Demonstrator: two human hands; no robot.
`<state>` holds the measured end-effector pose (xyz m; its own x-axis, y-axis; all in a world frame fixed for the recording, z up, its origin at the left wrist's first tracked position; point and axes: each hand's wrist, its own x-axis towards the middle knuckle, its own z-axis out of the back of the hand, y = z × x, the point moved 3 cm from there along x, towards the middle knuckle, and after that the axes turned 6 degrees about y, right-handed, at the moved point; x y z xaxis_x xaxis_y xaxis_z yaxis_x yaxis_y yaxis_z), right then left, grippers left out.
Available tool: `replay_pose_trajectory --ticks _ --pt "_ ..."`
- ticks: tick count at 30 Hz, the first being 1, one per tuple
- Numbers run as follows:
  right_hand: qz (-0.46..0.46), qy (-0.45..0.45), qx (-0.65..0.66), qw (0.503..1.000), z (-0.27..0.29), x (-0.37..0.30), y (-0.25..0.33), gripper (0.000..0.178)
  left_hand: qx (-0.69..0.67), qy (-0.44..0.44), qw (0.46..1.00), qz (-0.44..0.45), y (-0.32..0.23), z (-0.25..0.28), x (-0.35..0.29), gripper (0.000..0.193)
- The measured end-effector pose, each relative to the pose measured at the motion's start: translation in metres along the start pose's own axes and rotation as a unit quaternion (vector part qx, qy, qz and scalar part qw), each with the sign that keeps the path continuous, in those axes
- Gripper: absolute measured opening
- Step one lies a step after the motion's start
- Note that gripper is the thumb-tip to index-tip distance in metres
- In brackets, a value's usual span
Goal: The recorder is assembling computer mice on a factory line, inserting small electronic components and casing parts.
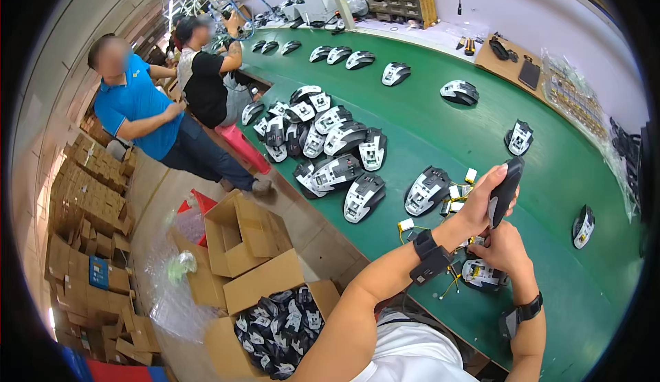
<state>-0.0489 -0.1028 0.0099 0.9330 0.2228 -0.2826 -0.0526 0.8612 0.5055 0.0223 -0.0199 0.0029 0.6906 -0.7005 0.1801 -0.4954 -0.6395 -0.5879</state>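
Observation:
My left hand (476, 207) is closed around a black computer mouse (507, 186), held tilted up on end above the green table. Just below it, my right hand (507, 248) has curled fingers close to the mouse's lower end; what they pinch is hidden. Under the right hand lies an uncovered mouse (483, 274) with a yellow part inside. Small wired battery packs (405, 225) are scattered beside and beneath my hands. Another uncovered black-and-white mouse (427, 191) rests left of my left hand.
A pile of uncovered mice (333, 135) covers the table's left part. Single mice, one of them (459, 93), line the green surface (412, 117). An open cardboard box (258, 286) full of mouse parts stands at lower left. Two people (141, 107) are at far left.

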Motion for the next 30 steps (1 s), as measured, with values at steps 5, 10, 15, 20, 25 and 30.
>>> replay_pose_trajectory --ticks 5,10,15,20,25,30 --pt "0.017 -0.033 0.051 0.998 0.016 -0.005 -0.021 0.035 -0.007 -0.017 1.000 -0.016 -0.001 -0.006 0.005 0.044" --pt "0.043 -0.146 0.082 0.985 0.033 -0.015 -0.040 0.016 0.016 -0.004 1.000 -0.024 0.002 -0.001 0.005 0.041" --pt "0.025 -0.220 0.145 0.964 0.068 -0.032 -0.048 0.011 0.083 -0.052 0.995 -0.027 0.005 0.002 0.004 0.042" --pt "0.117 -0.288 0.224 0.924 0.089 -0.052 -0.037 0.012 0.018 -0.014 0.999 0.039 0.011 -0.007 0.001 0.051" --pt "0.159 -0.315 0.218 0.910 0.094 -0.061 -0.028 0.012 -0.008 0.052 0.995 0.087 0.009 -0.020 -0.002 0.058" --pt "0.141 -0.338 0.199 0.909 0.097 -0.063 -0.033 0.010 0.055 0.075 0.994 0.057 0.011 -0.009 -0.004 0.059"
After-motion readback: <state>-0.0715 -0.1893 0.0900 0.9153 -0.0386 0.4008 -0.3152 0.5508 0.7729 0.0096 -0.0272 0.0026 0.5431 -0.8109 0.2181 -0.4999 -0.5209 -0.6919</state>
